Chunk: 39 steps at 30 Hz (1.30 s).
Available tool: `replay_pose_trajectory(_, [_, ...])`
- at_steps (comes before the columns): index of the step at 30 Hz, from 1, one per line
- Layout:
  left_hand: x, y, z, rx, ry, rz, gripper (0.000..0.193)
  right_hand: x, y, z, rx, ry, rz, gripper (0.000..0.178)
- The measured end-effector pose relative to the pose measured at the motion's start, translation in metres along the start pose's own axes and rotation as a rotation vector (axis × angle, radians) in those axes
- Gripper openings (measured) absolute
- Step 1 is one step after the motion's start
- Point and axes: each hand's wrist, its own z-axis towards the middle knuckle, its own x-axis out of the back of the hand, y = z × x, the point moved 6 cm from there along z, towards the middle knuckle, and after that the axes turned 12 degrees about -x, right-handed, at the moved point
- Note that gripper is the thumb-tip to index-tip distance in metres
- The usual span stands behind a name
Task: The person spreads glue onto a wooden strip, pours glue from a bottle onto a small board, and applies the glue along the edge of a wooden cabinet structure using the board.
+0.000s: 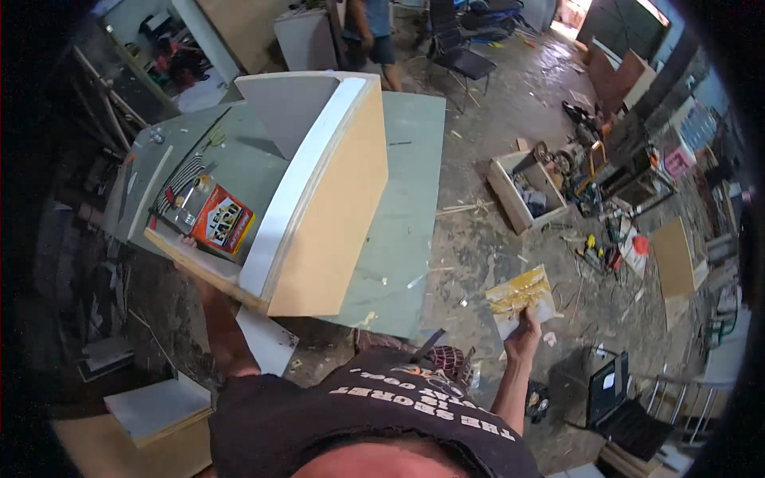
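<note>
On a green table (406, 215) stands an open wooden box frame (327, 215), with light brown board on its right side and a white strip along the edge. My left hand (188, 241) grips its near-left board, fingertips over the top edge and the rest partly hidden. Inside the frame's angle sits a red and yellow can (225, 221), with a clear jar (191, 203) beside it. Off the table's right side, my right hand (523, 334) pinches a flat white piece (519, 299) smeared with yellow-brown glue.
A wooden crate (522, 195) with things in it lies on the littered floor to the right, near tools and scrap. A black chair (462, 64) and another person (369, 32) are beyond the table. White boards (159, 406) lie at lower left.
</note>
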Motion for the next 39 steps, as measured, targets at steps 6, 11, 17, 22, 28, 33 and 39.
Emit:
replay_pose_trajectory(6, [0.004,0.054,-0.084,0.221,0.094,-0.108,0.040,-0.089,-0.068,0.104,-0.135,-0.232,-0.153,0.058])
replay_pose_trajectory(11, [0.037,0.134,-0.181,0.304,0.239,-0.074,0.033,-0.097,-0.078,0.182,-0.387,-0.319,-0.269,0.056])
replay_pose_trajectory(17, [0.014,0.257,-0.311,0.087,0.674,0.276,0.031,-0.185,-0.150,0.274,-0.509,-0.508,-0.347,0.047])
replay_pose_trajectory(22, [-0.128,0.380,-0.290,-0.289,0.475,0.422,0.022,-0.189,-0.194,0.330,-0.472,-0.590,-0.285,0.047])
replay_pose_trajectory(28, [-0.293,0.414,-0.248,-0.684,0.109,0.663,0.014,-0.166,-0.167,0.354,-0.667,-0.527,-0.145,0.058])
replay_pose_trajectory(33, [-0.390,0.404,-0.211,-0.723,0.249,0.587,0.010,-0.165,-0.190,0.354,-0.585,-0.517,-0.202,0.064])
replay_pose_trajectory(39, [-0.422,0.369,-0.176,-0.723,0.513,0.534,0.010,-0.235,-0.238,0.425,-0.318,-0.395,-0.149,0.066])
